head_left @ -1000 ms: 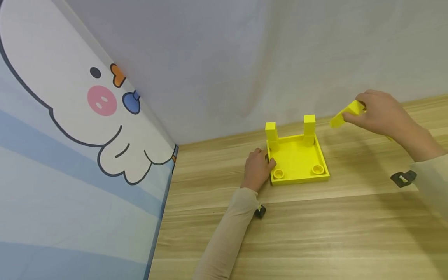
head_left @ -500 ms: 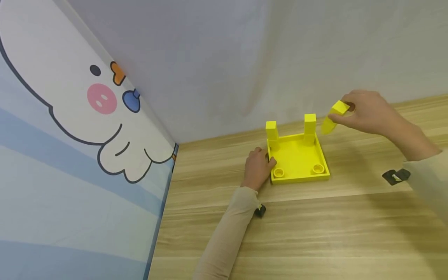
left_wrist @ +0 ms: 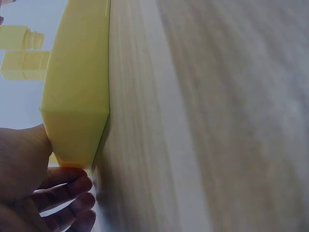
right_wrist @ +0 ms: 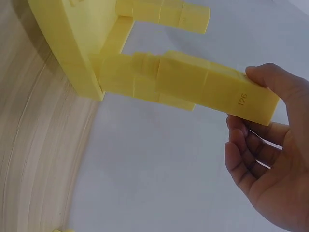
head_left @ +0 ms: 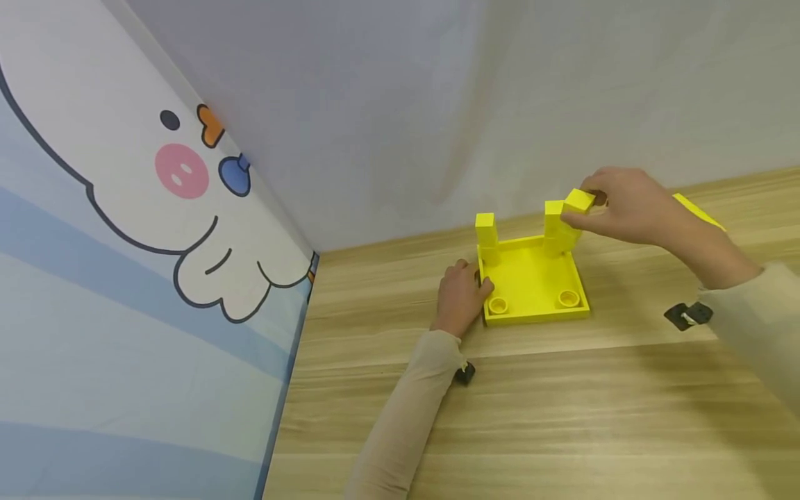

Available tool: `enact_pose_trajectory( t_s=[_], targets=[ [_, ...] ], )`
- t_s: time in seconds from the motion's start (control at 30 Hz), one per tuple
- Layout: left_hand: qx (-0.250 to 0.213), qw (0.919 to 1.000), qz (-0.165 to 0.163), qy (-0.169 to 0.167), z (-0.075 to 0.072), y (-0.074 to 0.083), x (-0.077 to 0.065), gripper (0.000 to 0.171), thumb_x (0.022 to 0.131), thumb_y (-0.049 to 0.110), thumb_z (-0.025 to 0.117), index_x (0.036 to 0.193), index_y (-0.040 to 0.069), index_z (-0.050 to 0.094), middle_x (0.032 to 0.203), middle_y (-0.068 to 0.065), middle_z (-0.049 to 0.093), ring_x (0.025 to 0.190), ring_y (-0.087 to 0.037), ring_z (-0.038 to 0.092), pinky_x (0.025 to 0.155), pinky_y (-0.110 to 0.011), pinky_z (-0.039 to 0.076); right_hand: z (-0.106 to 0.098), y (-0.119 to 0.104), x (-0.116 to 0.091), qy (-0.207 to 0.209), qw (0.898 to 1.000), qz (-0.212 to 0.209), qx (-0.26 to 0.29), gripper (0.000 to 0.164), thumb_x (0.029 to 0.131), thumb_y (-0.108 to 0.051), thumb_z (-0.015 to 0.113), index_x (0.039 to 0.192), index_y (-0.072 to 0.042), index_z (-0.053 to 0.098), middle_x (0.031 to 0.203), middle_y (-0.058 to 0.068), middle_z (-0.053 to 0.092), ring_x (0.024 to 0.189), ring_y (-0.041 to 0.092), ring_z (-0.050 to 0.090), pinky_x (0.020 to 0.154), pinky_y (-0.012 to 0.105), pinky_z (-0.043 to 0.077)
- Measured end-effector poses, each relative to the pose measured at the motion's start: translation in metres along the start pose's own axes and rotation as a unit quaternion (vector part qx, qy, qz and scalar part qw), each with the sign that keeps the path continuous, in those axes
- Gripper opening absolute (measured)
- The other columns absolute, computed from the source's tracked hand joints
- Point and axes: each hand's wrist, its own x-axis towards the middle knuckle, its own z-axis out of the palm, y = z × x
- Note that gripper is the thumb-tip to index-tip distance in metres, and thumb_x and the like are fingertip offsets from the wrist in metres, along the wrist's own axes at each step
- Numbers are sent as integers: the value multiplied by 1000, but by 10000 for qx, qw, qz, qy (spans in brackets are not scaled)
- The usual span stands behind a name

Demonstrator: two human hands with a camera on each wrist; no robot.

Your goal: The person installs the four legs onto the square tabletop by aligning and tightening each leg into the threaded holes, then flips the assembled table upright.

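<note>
A yellow square tray-like base (head_left: 537, 319) with a raised rim lies on the wooden table. My left hand (head_left: 459, 298) grips its left wall, thumb over the rim and fingers along the outside. Two square yellow legs stand up from its far corners, a left leg (head_left: 486, 239) and a right leg (head_left: 553, 221). Round sockets (head_left: 569, 299) sit in the two near corners. Between thumb and fingers my right hand (head_left: 631, 208) pinches a loose yellow leg (right_wrist: 217, 92) marked 126. This leg is tilted, its round peg end close beside the right standing leg; whether they touch I cannot tell.
Another yellow piece (head_left: 700, 212) lies on the table (head_left: 531, 417) at the right, partly behind my right forearm. A pale grey wall (head_left: 387, 125) rises behind the table. On the left stands a panel (head_left: 125, 312) with a cartoon print.
My right hand has moved left with the leg, from right of the base to beside the right standing leg. A yellow piece behind the forearm shows more now. The left hand stays put.
</note>
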Motion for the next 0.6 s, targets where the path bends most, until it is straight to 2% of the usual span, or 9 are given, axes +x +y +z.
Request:
enact_pose_trajectory(
  t_s=[0.3,0.43,0.6],
  targets=[
    [41,10000,-21,-33,0,0,1,39,101,34,56,126,6,70,115,-7,67,99,-25,60,87,-38,52,12,-18,8,-293,9990,-216,266,41,91,-41,74,108,-4,69,107,15,69,93,28,64,82,48,54],
    [83,10000,-27,-6,1,-1,2,39,101,34,56,125,6,70,116,-7,67,100,-25,60,86,-39,53,19,-27,10,-387,9977,-429,365,32,91,-40,75,100,-10,71,104,10,70,91,25,64,81,45,54],
    [72,10000,-52,-3,2,-1,3,38,101,33,57,124,6,70,116,-7,67,99,-25,60,86,-39,53,27,-37,11,-577,9951,-661,451,32,91,-39,75,107,-11,73,101,5,69,90,21,60,81,42,51]
  ],
)
